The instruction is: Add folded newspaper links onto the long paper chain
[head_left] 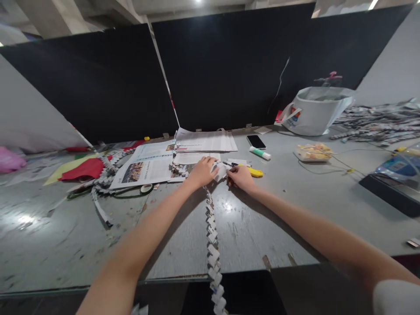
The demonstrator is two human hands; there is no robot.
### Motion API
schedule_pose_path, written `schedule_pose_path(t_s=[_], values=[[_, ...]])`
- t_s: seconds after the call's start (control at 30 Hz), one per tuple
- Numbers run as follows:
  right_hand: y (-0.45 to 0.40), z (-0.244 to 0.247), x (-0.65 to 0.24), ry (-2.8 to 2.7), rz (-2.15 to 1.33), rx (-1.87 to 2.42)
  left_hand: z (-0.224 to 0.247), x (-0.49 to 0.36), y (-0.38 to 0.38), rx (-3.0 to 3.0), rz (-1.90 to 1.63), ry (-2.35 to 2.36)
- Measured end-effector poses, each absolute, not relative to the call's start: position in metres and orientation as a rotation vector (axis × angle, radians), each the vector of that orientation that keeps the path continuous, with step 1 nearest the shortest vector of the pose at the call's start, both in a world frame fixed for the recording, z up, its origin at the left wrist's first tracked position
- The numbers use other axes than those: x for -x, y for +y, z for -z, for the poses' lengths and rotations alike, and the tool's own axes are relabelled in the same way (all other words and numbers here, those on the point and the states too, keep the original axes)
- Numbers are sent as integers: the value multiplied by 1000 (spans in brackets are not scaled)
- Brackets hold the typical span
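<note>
In the middle of the grey table, my left hand (204,171) rests on a small piece of printed paper (221,171), its fingers spread a little. My right hand (240,177) is at the paper's right side with its fingers pinched together; what they hold is too small to make out. A zigzag chain of folded newspaper (212,236) runs from under my left hand down over the table's front edge. Just behind my right hand lies a yellow cutter (256,173). A dark pen-like object (231,164) lies by the paper.
Newspaper sheets (147,164) and a tape roll (146,188) lie left, beside red paper (83,169). Behind my hands are white sheets (206,142), a phone (256,142) and a glue stick (260,153). Right: a white bag (315,111), a snack pack (313,152), paper strips (380,122).
</note>
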State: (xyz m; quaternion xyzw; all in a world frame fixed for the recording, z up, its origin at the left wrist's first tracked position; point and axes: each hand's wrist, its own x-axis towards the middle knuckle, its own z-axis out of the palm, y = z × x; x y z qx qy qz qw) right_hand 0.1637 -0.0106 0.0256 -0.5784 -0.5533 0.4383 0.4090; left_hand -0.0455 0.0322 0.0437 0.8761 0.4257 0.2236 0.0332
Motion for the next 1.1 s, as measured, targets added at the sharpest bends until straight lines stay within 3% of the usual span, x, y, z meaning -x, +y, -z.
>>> schedule_pose_path(t_s=[0.27,0.53,0.6,0.83,1.1], values=[[-6,-21,-175,-1341,-1105,1531,-18,12,34,-2311,-781,1082],[-9,-25,-177,-1380,-1127,1536,1,6,28,-2465,-597,1038],[-7,-30,-184,-1484,-999,1551,2,5,31,-2421,-615,1037],[2,-35,-231,-2138,-2,1817,4,9,39,-2293,-742,1077],[18,-8,-241,-2285,182,1746,-1,17,46,-1732,-1288,1252]])
